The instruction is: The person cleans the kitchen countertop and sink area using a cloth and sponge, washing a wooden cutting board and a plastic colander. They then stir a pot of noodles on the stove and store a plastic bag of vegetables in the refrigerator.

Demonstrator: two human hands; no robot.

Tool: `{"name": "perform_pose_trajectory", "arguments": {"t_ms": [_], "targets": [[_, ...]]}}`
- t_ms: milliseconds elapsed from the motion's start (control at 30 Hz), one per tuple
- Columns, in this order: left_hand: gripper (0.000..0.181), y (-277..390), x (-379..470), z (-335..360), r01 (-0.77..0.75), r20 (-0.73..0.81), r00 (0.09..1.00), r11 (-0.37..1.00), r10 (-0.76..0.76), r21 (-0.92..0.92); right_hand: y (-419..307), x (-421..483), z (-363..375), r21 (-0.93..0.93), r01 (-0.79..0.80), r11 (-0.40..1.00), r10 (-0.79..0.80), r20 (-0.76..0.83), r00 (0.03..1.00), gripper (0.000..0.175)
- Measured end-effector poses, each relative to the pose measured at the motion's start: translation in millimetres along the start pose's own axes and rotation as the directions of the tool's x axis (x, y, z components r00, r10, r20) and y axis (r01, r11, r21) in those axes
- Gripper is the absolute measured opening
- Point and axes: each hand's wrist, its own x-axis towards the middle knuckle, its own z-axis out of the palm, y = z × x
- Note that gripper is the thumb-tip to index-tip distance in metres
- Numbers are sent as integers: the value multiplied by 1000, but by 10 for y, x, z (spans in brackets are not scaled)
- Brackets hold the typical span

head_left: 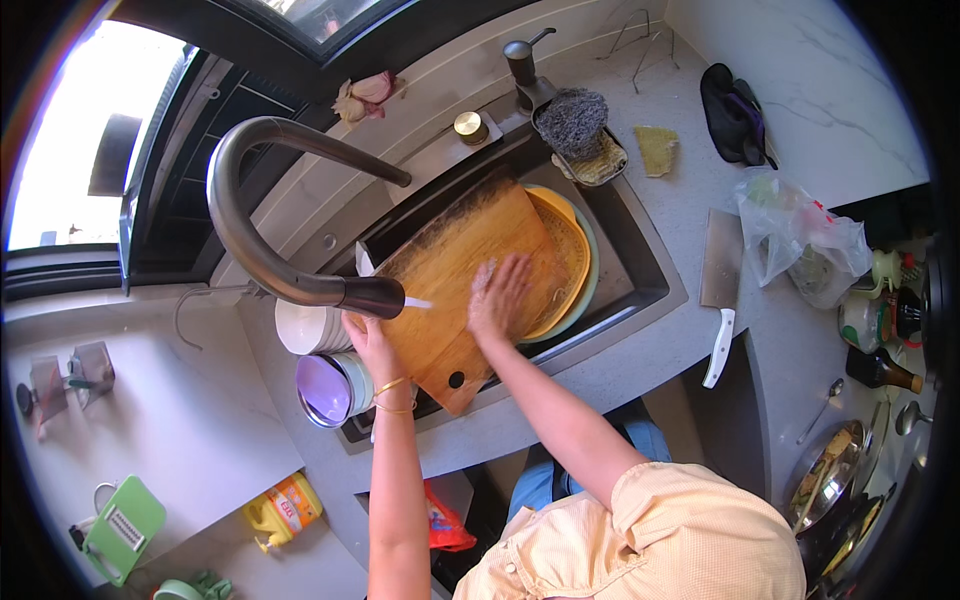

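Observation:
A wooden cutting board (442,270) with a dark-stained far edge and a round hole slants across the sink (630,277). My left hand (371,341) grips its left edge, the fingers partly hidden beneath the faucet head. Flat on the board's face lies my right hand (501,296), wet and slightly blurred, its fingers a little apart. Water runs from the gooseneck faucet (277,281) onto the wood. Under the board's right end sit a yellow colander (574,225) and a pale green basin (594,262), both partly covered.
Stacked bowls (307,326) stand left of the sink. A caddy with a steel-wool scourer (574,124) hangs at its far right corner. On the right counter are a cleaver (721,259) with its handle over the front edge, a plastic bag (802,232) and a scouring pad (656,150).

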Motion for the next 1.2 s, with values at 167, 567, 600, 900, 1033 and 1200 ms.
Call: {"name": "perform_pose_trajectory", "arguments": {"t_ms": [167, 567, 600, 900, 1033, 1200], "targets": [[48, 0, -37, 71, -148, -78, 985, 985, 154, 84, -614, -447, 158, 72, 520, 851, -511, -109, 853, 75], [51, 216, -341, 547, -204, 175, 913, 43, 370, 978, 150, 538, -237, -142, 357, 923, -313, 260, 913, 74], [54, 298, -374, 594, -215, 215, 963, -18, 161, 977, 229, 515, -282, -171, 306, 936, -250, 287, 925, 75], [61, -192, -11, 424, -688, 705, 691, -153, 160, 709, 775, 590, -628, -284, 212, 935, -52, 483, 874, 83], [59, 203, 85, 283, -585, 595, 783, -109, 180, 804, 695, 605, -661, -286, 296, 912, -156, 426, 891, 76], [64, 362, 15, 15, -276, 294, 940, -121, 175, 954, -312, 898, -830, -50, 760, 648, -737, 212, 642, 59]]}}
